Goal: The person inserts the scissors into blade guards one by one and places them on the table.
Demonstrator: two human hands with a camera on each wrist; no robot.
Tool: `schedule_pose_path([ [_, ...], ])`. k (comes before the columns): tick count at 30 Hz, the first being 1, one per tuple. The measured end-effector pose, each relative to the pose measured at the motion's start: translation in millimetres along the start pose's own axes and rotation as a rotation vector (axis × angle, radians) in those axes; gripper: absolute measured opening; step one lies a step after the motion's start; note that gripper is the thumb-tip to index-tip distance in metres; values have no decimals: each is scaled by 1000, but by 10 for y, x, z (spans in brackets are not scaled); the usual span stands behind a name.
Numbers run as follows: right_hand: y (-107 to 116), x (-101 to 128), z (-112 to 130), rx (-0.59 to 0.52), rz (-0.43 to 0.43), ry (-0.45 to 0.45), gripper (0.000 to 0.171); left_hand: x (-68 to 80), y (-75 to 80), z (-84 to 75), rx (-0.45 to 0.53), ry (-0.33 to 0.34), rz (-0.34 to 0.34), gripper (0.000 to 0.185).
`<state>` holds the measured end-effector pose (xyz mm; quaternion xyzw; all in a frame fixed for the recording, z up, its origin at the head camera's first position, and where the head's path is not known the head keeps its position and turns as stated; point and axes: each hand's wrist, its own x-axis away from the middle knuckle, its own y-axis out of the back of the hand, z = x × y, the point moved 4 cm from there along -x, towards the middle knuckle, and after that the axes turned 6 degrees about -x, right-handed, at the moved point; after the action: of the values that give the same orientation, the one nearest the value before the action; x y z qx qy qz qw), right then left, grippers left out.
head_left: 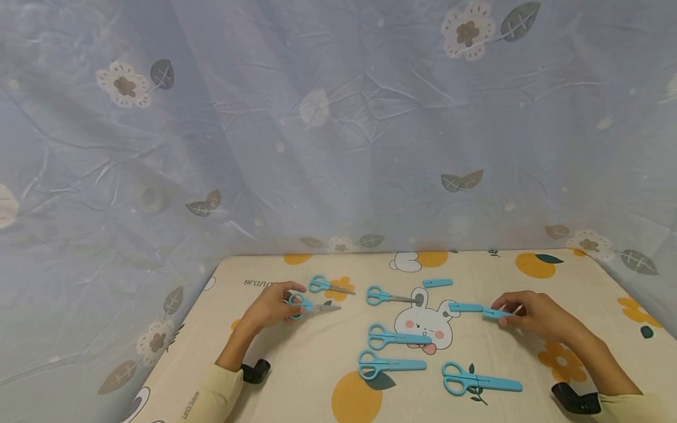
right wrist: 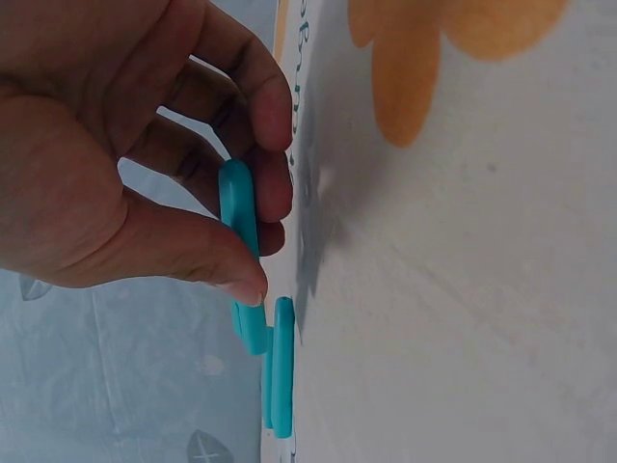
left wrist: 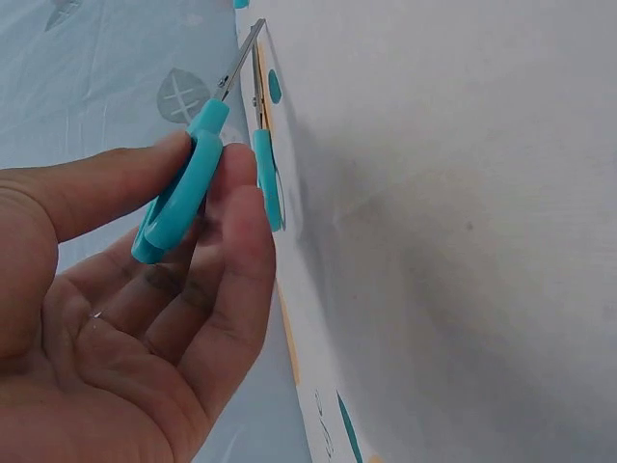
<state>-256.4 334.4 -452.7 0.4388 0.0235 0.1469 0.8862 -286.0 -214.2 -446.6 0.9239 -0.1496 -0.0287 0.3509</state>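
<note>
My left hand (head_left: 292, 301) pinches the blue handle of a pair of scissors (head_left: 313, 306) whose bare metal blades point right, low over the table. In the left wrist view thumb and fingers of that hand (left wrist: 210, 164) clamp the scissors' handle (left wrist: 178, 198), and the blades (left wrist: 241, 60) stand slightly apart. My right hand (head_left: 508, 311) pinches a blue blade cover (head_left: 496, 314) by one end. The right wrist view shows that hand (right wrist: 258, 198) with the cover (right wrist: 238, 207) between thumb and fingers. A second cover (right wrist: 281, 371) lies just beyond it.
On the cream printed tablecloth (head_left: 582, 276) lie two uncovered scissors (head_left: 330, 286) (head_left: 390, 296), three covered ones (head_left: 396, 338) (head_left: 388, 365) (head_left: 478, 383), and loose covers (head_left: 438, 283) (head_left: 465, 306). A flowered blue sheet (head_left: 338, 129) hangs behind and to the left.
</note>
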Motion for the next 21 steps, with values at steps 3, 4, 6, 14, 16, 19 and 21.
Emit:
schedule_pose_path([
  [3, -9, -8, -7, 3, 2, -16, 26, 8, -2, -7, -2, -14, 4, 46],
  [4, -14, -10, -10, 8, 3, -11, 25, 8, -5, -6, -6, -13, 2, 45],
  [6, -18, -10, -9, 12, 1, -9, 25, 7, -11, -4, -12, -14, -1, 44],
  [14, -26, 5, 6, 20, -6, 28, 23, -2, -24, 20, 33, -28, -14, 42],
  [16, -27, 6, 4, 20, -9, 22, 23, -5, -20, 25, 43, -32, -15, 42],
  [19, -25, 6, 10, 18, -10, 26, 24, -11, -18, 26, 48, -46, -16, 41],
  [21, -26, 5, 12, 11, -13, 21, 25, -16, -19, 25, 51, -50, -16, 40],
])
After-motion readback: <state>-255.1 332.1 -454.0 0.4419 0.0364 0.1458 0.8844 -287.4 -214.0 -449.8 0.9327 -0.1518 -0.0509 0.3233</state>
